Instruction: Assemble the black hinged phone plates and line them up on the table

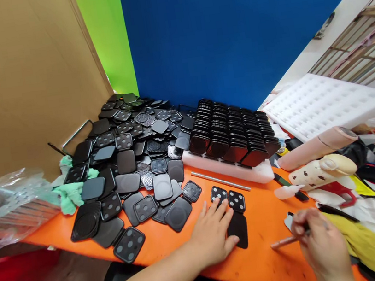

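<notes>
My left hand [212, 234] lies on the orange table with its fingers spread, over the left part of some black plates. Beside its fingertips is a black square plate with pale dots [236, 201], and a plain dark plate [238, 230] sits just below that one. At the right, my right hand [322, 240] is closed round a thin pen-like tool [285, 241], whose end points left over the table. A loose heap of black plates [138, 166] covers the table's left side. Rows of upright black plates [232, 134] stand in a white foam block [226, 167].
A metal rod [220, 181] lies before the foam block. To the right are a small squeeze bottle [288, 191], a cream bottle [317, 173], a yellow cloth [358, 242] and a white foam sheet [325, 102]. Plastic-wrapped parts [22, 205] and a green cloth [70, 196] are at left.
</notes>
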The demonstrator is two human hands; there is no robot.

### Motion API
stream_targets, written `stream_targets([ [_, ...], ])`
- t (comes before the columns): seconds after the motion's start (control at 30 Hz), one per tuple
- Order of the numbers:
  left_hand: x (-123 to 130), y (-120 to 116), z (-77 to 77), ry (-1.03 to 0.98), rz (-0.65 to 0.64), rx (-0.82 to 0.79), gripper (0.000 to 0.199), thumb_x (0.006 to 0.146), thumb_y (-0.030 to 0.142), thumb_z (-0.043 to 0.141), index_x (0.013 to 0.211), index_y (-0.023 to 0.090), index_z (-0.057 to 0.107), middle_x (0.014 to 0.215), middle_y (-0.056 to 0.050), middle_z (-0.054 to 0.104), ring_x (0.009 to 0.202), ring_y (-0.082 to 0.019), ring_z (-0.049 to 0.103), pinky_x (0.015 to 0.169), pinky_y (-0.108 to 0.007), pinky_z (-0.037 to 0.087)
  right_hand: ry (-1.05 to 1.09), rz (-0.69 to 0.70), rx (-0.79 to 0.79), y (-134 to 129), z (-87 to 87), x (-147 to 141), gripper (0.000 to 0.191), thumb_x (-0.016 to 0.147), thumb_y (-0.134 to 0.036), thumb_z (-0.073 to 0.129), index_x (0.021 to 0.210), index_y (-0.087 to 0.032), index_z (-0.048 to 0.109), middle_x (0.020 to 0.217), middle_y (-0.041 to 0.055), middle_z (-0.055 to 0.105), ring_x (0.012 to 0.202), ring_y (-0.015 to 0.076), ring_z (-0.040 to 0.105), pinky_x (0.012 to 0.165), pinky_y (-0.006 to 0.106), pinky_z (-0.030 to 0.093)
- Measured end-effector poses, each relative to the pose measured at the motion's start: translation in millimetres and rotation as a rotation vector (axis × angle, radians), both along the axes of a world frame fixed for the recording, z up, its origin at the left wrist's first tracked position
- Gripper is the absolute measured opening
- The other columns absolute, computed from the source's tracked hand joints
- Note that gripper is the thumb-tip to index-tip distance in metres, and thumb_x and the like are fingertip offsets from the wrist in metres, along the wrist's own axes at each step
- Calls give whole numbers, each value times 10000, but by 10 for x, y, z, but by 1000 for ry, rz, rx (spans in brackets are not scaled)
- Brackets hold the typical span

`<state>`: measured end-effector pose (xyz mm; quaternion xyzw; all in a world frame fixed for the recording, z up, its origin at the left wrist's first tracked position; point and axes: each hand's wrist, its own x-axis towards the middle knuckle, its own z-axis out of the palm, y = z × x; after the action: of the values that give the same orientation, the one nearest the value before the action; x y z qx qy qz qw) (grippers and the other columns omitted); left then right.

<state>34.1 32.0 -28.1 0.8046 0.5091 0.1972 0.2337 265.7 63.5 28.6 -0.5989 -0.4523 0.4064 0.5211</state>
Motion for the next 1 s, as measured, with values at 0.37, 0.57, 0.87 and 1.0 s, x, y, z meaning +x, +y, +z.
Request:
stream_targets([
  [0.37, -714, 15, 267, 281, 418, -3, 473, 793, 219, 571, 1258, 186, 490, 1133, -146, 580, 1251, -346, 368, 1025, -638, 87, 155, -54, 70, -80, -280, -189, 321, 749, -538, 611, 702, -232, 529, 608, -43, 455, 478, 108, 374, 380, 203, 308],
  [0.57, -633, 52, 299, 87, 438, -64, 583, 783, 135, 539, 1346, 152, 385, 1081, -139, 591, 1052, -297, 527, 966, -491, 341, -196, 122, 31, -88, -313, -552, 408, 770, -612, 528, 857, -220, 602, 729, 18, 584, 665, 164, 527, 604, 270, 428],
  [0.87, -501, -200, 423, -334, 153, -172, 618, 813, 70, 429, 1378, 301, 327, 1104, -34, 622, 987, -195, 556, 887, -325, 448, -497, 533, -152, -220, -55, -1143, 334, 857, -473, 458, 1064, -270, 623, 1118, 61, 630, 1027, 249, 560, 837, 336, 429],
  [1.0, -484, -246, 445, -109, 145, -140, 785, 732, 1, 395, 1420, 329, 211, 1071, -50, 602, 978, -228, 540, 882, -385, 444, -652, 611, -136, -225, 29, -1099, 280, 871, -427, 446, 1021, -298, 644, 984, 47, 651, 891, 237, 592, 756, 328, 443],
])
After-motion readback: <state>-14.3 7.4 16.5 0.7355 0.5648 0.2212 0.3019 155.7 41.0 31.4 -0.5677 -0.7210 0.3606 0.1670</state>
